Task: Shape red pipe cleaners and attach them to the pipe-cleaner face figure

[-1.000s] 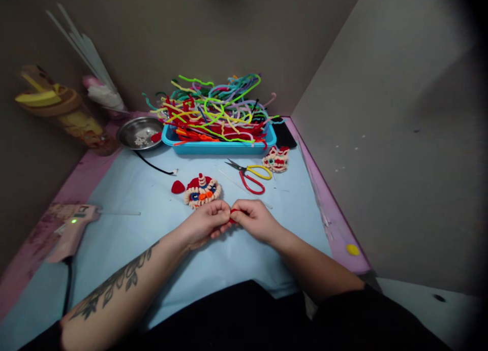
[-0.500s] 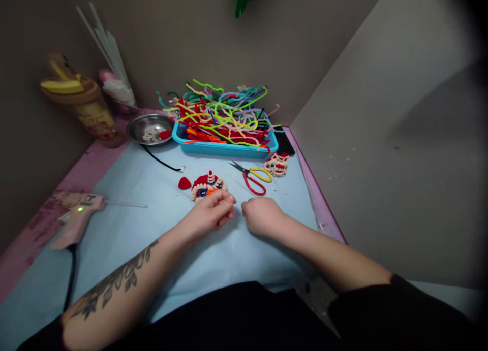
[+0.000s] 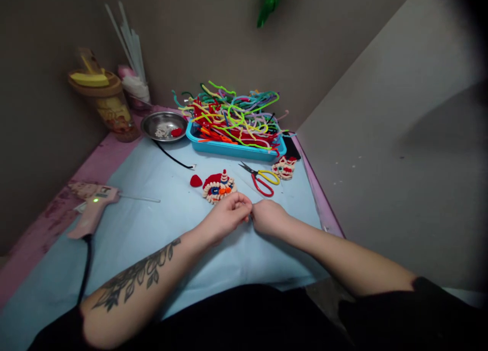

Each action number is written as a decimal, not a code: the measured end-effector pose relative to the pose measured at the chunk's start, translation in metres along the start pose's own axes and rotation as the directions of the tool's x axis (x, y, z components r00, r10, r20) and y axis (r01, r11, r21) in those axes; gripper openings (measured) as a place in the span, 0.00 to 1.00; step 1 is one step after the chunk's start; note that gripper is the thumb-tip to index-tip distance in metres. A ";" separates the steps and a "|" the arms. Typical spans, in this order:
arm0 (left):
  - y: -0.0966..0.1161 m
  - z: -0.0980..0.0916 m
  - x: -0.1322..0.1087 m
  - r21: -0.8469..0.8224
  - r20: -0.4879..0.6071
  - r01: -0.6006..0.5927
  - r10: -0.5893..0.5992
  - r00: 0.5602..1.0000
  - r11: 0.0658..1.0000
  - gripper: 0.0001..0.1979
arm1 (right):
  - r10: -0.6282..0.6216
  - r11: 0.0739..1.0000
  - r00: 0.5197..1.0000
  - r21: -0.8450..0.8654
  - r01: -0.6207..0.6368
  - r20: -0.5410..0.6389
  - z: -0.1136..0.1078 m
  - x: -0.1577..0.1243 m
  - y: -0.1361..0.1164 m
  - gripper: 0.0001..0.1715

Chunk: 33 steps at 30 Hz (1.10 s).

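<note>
My left hand (image 3: 232, 212) is closed in a pinch, its fingertips meeting my right hand (image 3: 269, 216), which is curled into a fist. Whatever lies between the fingers is hidden or too small to name. Just beyond my left hand is a red and cream fuzzy face ornament (image 3: 214, 182) with blue eyes and an orange nose, partly covered by the hand. A small red fuzzy piece (image 3: 195, 181) lies to its left. Scissors (image 3: 262, 180) with one red and one yellow handle rest, blades apart, beyond my right hand. A second, smaller face ornament (image 3: 284, 168) is past them.
A blue basket (image 3: 236, 149) heaped with colourful pipe cleaners stands at the back. Left of it sit a metal bowl (image 3: 164, 123), a brown cup (image 3: 110, 107) and a holder of white sticks (image 3: 135, 89). A pink glue gun (image 3: 95, 209), its light green, lies at left; a black pipe cleaner (image 3: 171, 157) trails near the bowl.
My hands have come together, fingertips now touching where a gap showed before. The whole scene has shifted right as the camera turned left.
</note>
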<state>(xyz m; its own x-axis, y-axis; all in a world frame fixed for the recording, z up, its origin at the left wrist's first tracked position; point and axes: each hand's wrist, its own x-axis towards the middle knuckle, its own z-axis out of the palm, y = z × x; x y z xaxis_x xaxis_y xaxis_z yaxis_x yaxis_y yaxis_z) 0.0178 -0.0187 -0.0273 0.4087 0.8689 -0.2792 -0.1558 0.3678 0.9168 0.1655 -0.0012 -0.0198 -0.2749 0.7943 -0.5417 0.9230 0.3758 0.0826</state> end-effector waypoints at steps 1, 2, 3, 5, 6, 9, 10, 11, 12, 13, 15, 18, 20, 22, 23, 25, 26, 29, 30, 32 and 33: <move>-0.001 0.001 0.000 0.010 0.007 -0.003 0.002 1.000 1.000 0.07 | -0.002 1.000 1.000 0.010 0.002 -0.009 0.001 0.000 0.000 0.17; -0.002 0.001 0.000 0.016 0.010 -0.004 0.004 1.000 1.000 0.07 | -0.001 1.000 1.000 0.019 0.002 -0.016 0.002 0.000 0.000 0.17; -0.002 0.001 0.000 0.016 0.008 -0.003 0.003 1.000 1.000 0.07 | 0.001 1.000 1.000 0.027 -0.001 -0.020 0.003 0.000 0.000 0.17; -0.002 0.002 0.000 0.009 -0.002 0.004 -0.004 1.000 1.000 0.07 | 0.013 0.999 1.000 0.040 -0.012 -0.016 0.004 0.000 0.000 0.17; -0.002 0.002 0.000 0.004 -0.005 0.008 -0.008 1.000 1.000 0.07 | 0.016 0.999 1.000 0.045 -0.016 -0.014 0.004 0.000 0.000 0.17; -0.002 0.004 -0.001 -0.002 -0.007 0.023 -0.023 1.000 1.000 0.06 | 0.011 0.998 1.000 0.059 -0.010 -0.023 0.006 0.001 0.000 0.17; -0.001 0.005 -0.001 -0.002 -0.005 0.026 -0.026 1.000 1.000 0.05 | 0.012 0.998 1.000 0.065 -0.010 -0.027 0.006 0.002 0.000 0.17; -0.002 0.005 -0.001 -0.001 -0.003 0.028 -0.028 1.000 1.000 0.05 | 0.016 0.997 0.999 0.073 -0.014 -0.030 0.007 0.002 -0.001 0.17; -0.001 0.006 -0.002 -0.001 -0.001 0.028 -0.028 1.000 1.000 0.05 | 0.024 0.996 0.999 0.082 -0.021 -0.029 0.007 0.003 -0.001 0.17; -0.001 0.006 -0.002 0.000 0.001 0.028 -0.028 1.000 1.000 0.05 | 0.032 0.995 0.999 0.092 -0.030 -0.025 0.007 0.003 -0.001 0.16; -0.001 0.006 -0.002 0.005 0.003 0.025 -0.025 1.000 1.000 0.05 | 0.041 0.993 0.999 0.107 -0.038 -0.027 0.008 0.004 -0.003 0.16; 0.001 0.006 -0.003 0.023 -0.008 0.020 -0.020 1.000 1.000 0.05 | 0.038 0.993 0.998 0.118 -0.032 -0.047 0.009 0.006 -0.005 0.16; 0.003 0.004 -0.002 0.045 -0.029 0.015 -0.014 0.999 0.999 0.06 | 0.037 0.991 0.998 0.131 -0.029 -0.055 0.008 0.006 -0.004 0.15; 0.005 0.001 -0.001 0.068 -0.062 -0.001 0.005 0.998 0.998 0.06 | 0.042 0.988 0.997 0.148 -0.033 -0.058 0.004 0.005 0.002 0.14; 0.006 -0.001 0.000 0.078 -0.083 -0.016 0.022 0.996 0.997 0.06 | 0.046 0.989 0.997 0.145 -0.036 -0.067 0.000 0.004 0.006 0.14; 0.008 -0.006 0.002 0.100 -0.122 -0.058 0.070 0.990 0.993 0.06 | 0.047 0.981 0.992 0.194 -0.024 -0.117 -0.009 -0.001 0.016 0.14; 0.009 -0.008 0.003 0.117 -0.133 -0.079 0.095 0.987 0.990 0.07 | 0.038 0.963 0.987 0.269 0.004 -0.154 -0.014 -0.004 0.022 0.15; 0.009 -0.012 0.006 0.165 -0.142 -0.138 0.161 0.977 0.977 0.08 | -0.037 0.647 0.974 0.737 0.193 -0.222 -0.023 -0.012 0.032 0.14; 0.009 -0.013 0.007 0.174 -0.144 -0.150 0.176 0.974 0.973 0.08 | -0.066 0.496 0.969 0.835 0.239 -0.238 -0.023 -0.013 0.033 0.13; 0.010 -0.013 0.007 0.192 -0.150 -0.157 0.187 0.971 0.969 0.08 | -0.091 0.297 0.961 0.914 0.277 -0.262 -0.020 -0.013 0.033 0.13; 0.010 -0.013 0.007 0.208 -0.150 -0.158 0.191 0.970 0.965 0.08 | -0.077 0.250 0.957 0.924 0.290 -0.279 -0.018 -0.012 0.031 0.15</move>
<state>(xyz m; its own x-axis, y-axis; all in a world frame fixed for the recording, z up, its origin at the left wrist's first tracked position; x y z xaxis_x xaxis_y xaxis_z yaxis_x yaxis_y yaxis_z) 0.0071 -0.0050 -0.0235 0.2317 0.9628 -0.1387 -0.0278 0.1491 0.9884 0.1929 0.0093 0.0045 -0.4096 0.8644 -0.2915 0.3995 -0.1173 -0.9092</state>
